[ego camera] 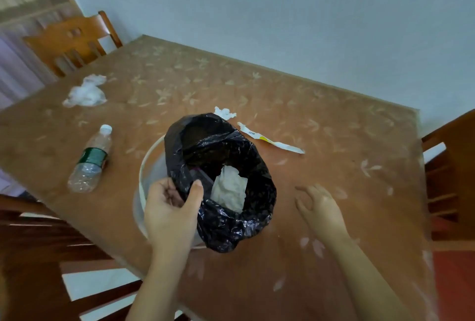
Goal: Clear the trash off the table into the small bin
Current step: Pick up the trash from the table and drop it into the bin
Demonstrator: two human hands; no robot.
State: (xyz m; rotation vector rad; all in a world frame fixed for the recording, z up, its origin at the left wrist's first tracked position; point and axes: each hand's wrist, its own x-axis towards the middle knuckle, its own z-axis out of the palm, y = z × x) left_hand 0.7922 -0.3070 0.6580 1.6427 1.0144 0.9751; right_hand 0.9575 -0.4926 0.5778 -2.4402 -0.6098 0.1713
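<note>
A small white bin [144, 166] stands on the table, lined with a black bag [231, 223] that holds a crumpled white tissue [230, 189]. My left hand [169, 207] pinches the bag's near-left edge at the rim. Right of the bin, my right hand [318, 207] hovers over the table, fingers apart and holding nothing. On the table lie an empty plastic bottle [91, 160] at the left, a crumpled white plastic wrap [86, 91] at the far left, a small tissue scrap [226, 112] just behind the bin, and a long white and yellow wrapper [272, 139].
The table [334, 120] has a brown flowered cover and stands against a pale wall. Wooden chairs stand at the far left [74, 40], the near left [51, 256] and the right [449, 174].
</note>
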